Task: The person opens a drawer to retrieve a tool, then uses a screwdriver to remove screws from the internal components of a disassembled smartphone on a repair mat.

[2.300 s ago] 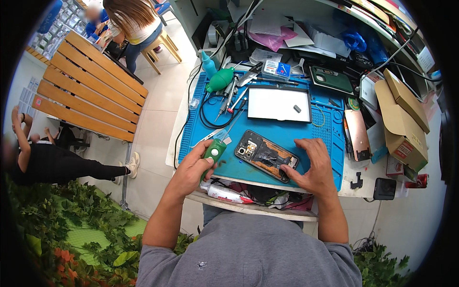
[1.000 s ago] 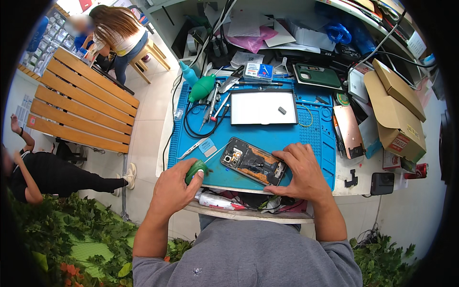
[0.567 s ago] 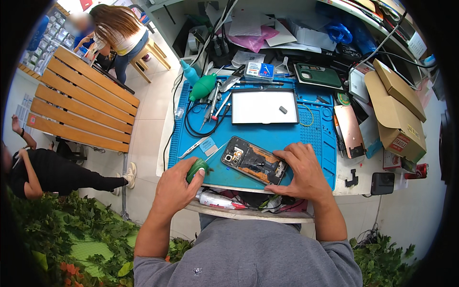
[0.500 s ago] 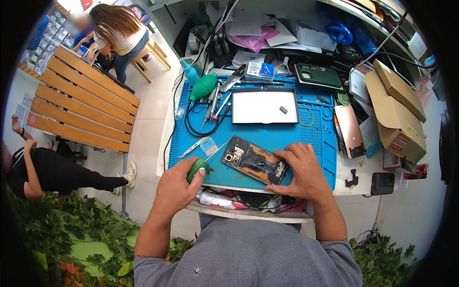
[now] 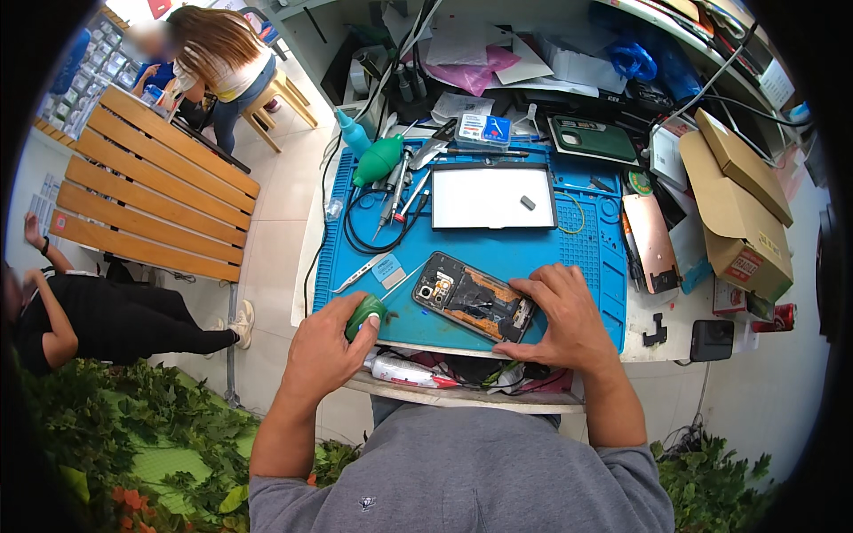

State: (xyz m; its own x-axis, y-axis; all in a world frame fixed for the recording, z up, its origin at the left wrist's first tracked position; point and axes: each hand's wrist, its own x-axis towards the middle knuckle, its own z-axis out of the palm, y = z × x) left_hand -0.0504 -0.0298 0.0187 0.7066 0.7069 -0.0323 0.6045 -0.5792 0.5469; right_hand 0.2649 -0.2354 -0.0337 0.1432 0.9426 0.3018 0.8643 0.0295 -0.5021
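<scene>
A smartphone (image 5: 471,298) with its back cover off lies at a slant on the blue work mat (image 5: 413,331), its camera end toward the left. My right hand (image 5: 569,322) is closed about its right end, fingers at the far edge and thumb at the near corner. At the mat's front left, my left hand (image 5: 327,345) grips a rounded dark green object (image 5: 362,316), mostly covered by the fingers, so its kind does not show. Between the left hand and the phone lies a small blue-and-grey card-like piece (image 5: 388,270). Beside it are white tweezers (image 5: 360,274).
Beyond the phone stands a white shallow tray (image 5: 480,200) with a small grey block. Left of it lie a black cable, screwdrivers and a green blower bulb (image 5: 378,161). At right are a rose-gold phone panel (image 5: 649,240) and a cardboard box (image 5: 737,213). An open drawer (image 5: 418,371) sits below the mat.
Both my hands, the phone and the green object stay in place. At far left, a person in black has shifted their arms and raised a hand.
</scene>
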